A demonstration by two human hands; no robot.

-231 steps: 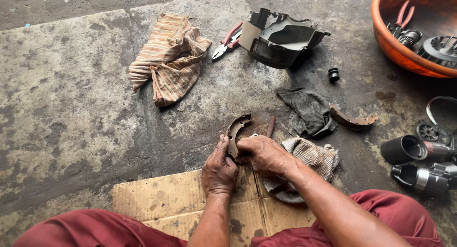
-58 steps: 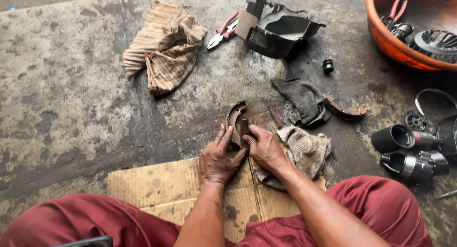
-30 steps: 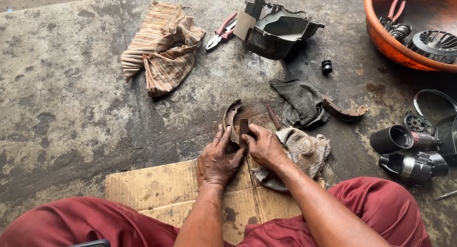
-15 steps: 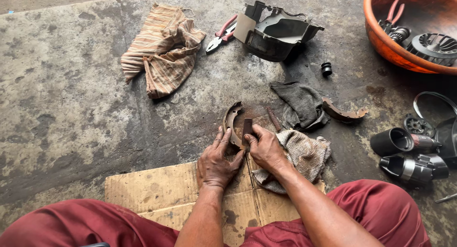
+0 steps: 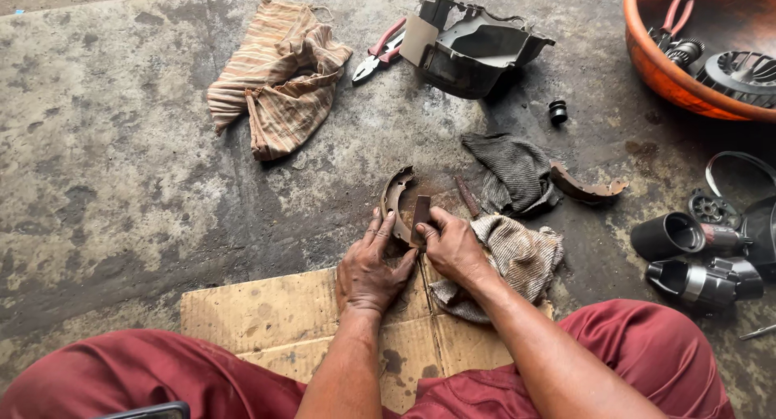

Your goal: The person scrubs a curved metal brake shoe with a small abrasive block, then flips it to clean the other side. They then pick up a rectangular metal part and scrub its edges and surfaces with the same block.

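- Left hand (image 5: 370, 267) presses its fingers on the curved rusty metal brake shoe (image 5: 394, 202), lying at twelve o'clock, long axis twelve-to-six.
- Right hand (image 5: 454, 248) pinches a small brown flat strip (image 5: 420, 218) against the shoe.

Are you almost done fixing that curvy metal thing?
Not yet. Parts already lie out: a black cover, pliers, more parts in the orange bowl. Right now the left hand steadies one curved brake shoe while the right hand presses a small flat piece against it. A second shoe waits untouched by the grey rag, so plenty seems left.
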